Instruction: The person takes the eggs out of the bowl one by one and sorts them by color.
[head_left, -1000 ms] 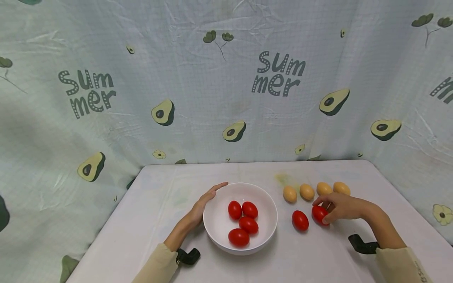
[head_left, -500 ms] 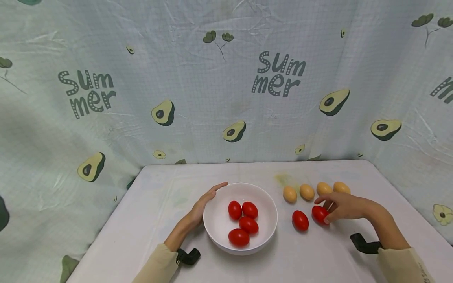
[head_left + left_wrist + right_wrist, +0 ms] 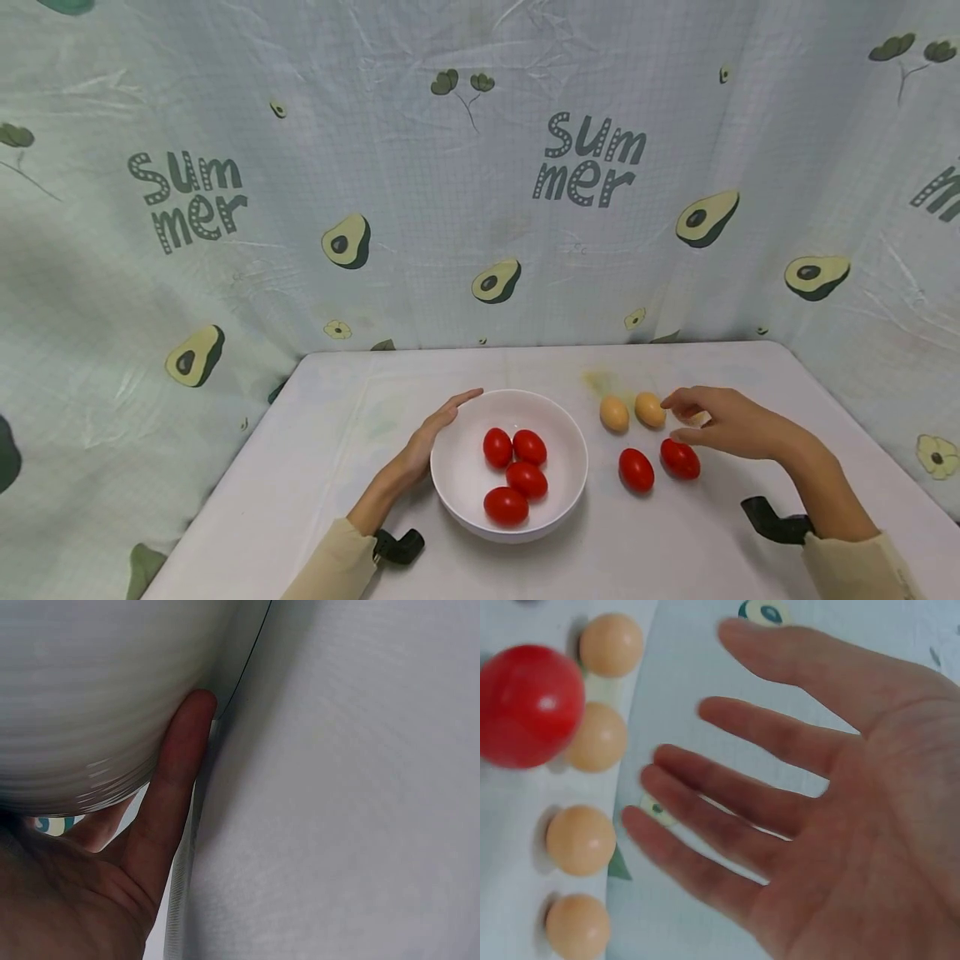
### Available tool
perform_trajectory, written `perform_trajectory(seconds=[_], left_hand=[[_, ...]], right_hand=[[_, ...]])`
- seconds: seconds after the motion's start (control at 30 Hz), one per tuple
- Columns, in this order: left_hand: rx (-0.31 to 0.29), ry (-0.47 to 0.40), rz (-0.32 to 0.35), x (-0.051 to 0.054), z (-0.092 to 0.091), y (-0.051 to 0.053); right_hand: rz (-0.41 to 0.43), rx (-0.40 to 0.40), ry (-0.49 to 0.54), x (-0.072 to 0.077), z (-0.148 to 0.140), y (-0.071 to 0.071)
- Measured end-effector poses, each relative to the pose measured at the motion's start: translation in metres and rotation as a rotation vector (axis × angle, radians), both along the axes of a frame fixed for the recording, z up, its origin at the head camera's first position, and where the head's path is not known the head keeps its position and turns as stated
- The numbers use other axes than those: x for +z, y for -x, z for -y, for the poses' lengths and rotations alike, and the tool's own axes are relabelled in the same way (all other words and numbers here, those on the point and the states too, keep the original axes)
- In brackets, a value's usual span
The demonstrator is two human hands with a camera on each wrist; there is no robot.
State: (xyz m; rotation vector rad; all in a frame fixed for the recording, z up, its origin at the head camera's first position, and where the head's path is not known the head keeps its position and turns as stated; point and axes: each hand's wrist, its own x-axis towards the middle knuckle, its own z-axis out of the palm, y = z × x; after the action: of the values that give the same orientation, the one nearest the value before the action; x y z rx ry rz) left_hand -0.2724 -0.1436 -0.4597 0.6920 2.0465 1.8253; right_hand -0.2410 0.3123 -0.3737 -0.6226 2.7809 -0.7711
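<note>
Right hand [image 3: 726, 423], fingers apart, holding nothing, hovers nearest right-hand red egg [image 3: 680, 460]; egg sits on table [image 3: 360, 400], nearside and left of palm, long axis far-left to near-right (left hand [image 3: 429, 435], fingers extended, touches bowl [image 3: 558, 500])

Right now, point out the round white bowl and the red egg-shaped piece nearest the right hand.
Round white bowl [image 3: 510, 409]: head view, far inner wall.
Red egg-shaped piece [image 3: 681, 461]: head view, middle of its side.
</note>
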Motion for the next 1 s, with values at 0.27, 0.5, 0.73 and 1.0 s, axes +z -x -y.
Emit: perform_trajectory(seconds=[0.27, 0.5, 0.73, 1.0], left_hand=[[0.016, 0.015, 0.001, 0.0, 0.0, -0.002], [0.035, 0.017, 0.008, -0.001, -0.002, -0.003], [0.007, 0.015, -0.013, -0.002, 0.0, -0.002], [0.022, 0.023, -0.001, 0.001, 0.0, 0.0]], right_hand=[[-0.161, -0.006, 0.067, 0.001, 0.024, -0.002], [-0.215, 0.014, 0.105, 0.006, 0.04, -0.004], [-0.261, 0.094, 0.109, 0.013, 0.058, 0.001], [-0.229, 0.148, 0.071, 0.025, 0.09, 0.014]])
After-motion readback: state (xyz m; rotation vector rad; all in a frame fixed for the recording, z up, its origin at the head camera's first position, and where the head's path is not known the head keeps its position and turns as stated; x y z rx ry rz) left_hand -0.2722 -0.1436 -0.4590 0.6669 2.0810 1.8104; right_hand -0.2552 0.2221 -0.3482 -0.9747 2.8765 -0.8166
